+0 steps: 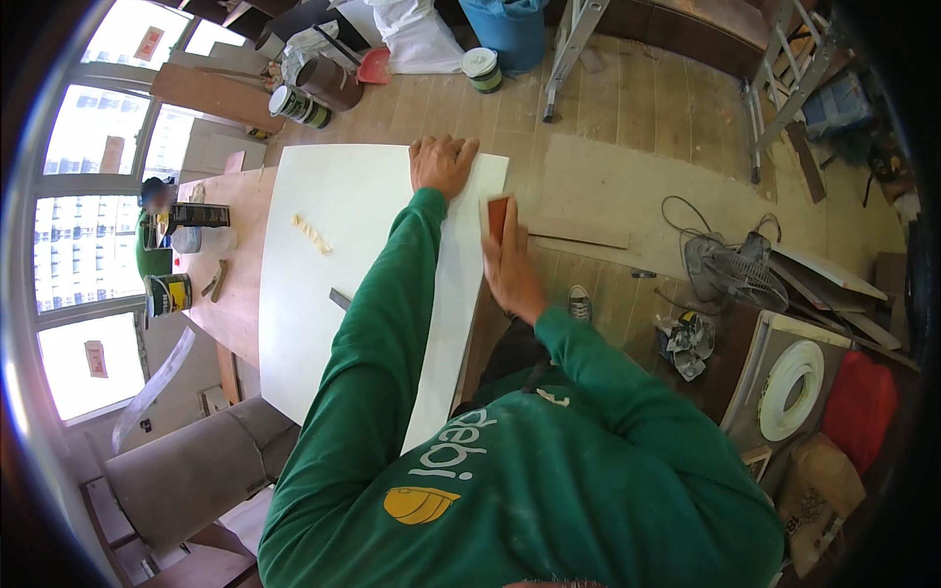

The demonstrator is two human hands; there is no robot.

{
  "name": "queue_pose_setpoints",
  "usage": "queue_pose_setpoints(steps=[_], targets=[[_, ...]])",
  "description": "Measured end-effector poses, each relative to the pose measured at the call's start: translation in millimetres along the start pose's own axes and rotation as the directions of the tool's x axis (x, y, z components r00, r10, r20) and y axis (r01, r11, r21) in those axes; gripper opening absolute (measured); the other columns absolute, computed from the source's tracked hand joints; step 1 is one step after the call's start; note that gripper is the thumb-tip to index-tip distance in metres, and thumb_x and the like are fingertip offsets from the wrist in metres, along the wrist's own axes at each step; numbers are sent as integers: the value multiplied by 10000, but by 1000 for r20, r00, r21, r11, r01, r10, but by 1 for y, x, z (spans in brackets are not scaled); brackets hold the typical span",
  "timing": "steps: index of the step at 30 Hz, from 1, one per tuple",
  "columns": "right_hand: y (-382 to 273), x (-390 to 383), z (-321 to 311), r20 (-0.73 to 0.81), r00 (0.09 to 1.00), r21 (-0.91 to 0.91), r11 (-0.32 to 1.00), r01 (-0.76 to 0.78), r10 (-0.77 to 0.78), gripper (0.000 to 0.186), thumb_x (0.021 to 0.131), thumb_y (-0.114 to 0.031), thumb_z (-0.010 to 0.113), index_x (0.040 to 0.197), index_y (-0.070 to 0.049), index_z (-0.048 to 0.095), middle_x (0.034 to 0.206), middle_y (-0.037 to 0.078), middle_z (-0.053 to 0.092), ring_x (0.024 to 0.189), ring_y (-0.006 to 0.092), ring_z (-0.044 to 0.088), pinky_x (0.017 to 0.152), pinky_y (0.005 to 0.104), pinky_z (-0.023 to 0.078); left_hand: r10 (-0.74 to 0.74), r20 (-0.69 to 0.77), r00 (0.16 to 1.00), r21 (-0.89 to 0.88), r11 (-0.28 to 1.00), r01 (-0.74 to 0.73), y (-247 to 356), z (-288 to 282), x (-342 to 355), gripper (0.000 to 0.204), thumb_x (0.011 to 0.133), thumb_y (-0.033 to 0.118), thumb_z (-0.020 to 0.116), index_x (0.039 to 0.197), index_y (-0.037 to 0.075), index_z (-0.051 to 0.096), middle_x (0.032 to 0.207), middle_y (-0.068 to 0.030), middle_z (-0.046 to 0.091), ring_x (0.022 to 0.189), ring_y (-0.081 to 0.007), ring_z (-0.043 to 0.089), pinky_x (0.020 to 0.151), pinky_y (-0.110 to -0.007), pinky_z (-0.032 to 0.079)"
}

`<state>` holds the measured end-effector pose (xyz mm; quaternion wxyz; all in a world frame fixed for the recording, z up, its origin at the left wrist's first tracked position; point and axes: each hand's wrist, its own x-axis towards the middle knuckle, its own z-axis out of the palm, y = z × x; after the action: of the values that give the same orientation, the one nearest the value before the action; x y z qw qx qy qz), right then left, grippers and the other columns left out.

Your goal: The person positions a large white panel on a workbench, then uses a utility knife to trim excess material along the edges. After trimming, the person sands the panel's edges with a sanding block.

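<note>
A large white board (338, 211) lies flat on a wooden worktable (227, 323). Near its far right corner, my left hand (443, 165) presses down, fingers bent over the far edge. My right hand (515, 274) is closed on a reddish-orange sanding block (499, 218), held upright against the board's right edge. The block's pale side faces the board. On the board are a wrinkled yellowish strip (312, 234) and a small dark flat piece (339, 298), partly behind my left sleeve.
Cans (169, 293) and a clear plastic tub (204, 239) stand on the table's left side. Paint buckets (481, 70), a blue bin (505, 34) and a stepladder (573, 54) stand beyond. On the right are a fan (735, 269), its cord and crumpled plastic (686, 345).
</note>
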<state>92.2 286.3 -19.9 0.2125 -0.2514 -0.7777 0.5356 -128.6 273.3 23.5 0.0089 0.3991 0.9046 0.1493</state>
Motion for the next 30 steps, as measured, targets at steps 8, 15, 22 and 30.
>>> queue_pose_setpoints(steps=[8, 15, 22, 30], targets=[[16, 118, -26, -103, 994, 115, 993, -24, 36, 802, 1198, -475, 413, 1766, -32, 58, 1385, 484, 499, 1211, 636, 610, 1032, 568, 536, 69, 1, 998, -17, 997, -69, -2, 0, 7, 509, 1074, 515, 542, 1112, 132, 876, 1106, -110, 789, 1143, -345, 652, 1181, -519, 356], [6, 16, -4, 6, 996, -137, 987, 89, -89, 756, 1207, -403, 364, 1765, -3, 50, 1468, 477, 437, 1314, 625, 555, 1113, 594, 495, 54, -38, 998, -33, 998, -55, -3, 4, 1, 501, 1073, 505, 540, 1105, 131, 873, 1106, -113, 789, 1152, -347, 655, 1176, -533, 354], [-11, 45, -24, 27, 996, -29, 996, -90, 91, 787, 1200, -435, 398, 1752, 23, 73, 1400, 455, 460, 1165, 622, 604, 1022, 569, 553, 38, -39, 999, 32, 999, -36, -6, 14, -1, 512, 1065, 519, 545, 1128, 133, 874, 1141, -115, 794, 1190, -364, 649, 1193, -546, 344], [-14, 93, -29, -66, 997, -70, 997, -45, 41, 777, 1187, -388, 459, 1746, 35, 123, 1362, 457, 493, 1098, 601, 616, 1009, 574, 549, 29, -16, 999, -21, 999, -29, -8, 5, 4, 508, 1058, 521, 545, 1124, 150, 885, 1138, -112, 794, 1181, -346, 653, 1185, -527, 349]])
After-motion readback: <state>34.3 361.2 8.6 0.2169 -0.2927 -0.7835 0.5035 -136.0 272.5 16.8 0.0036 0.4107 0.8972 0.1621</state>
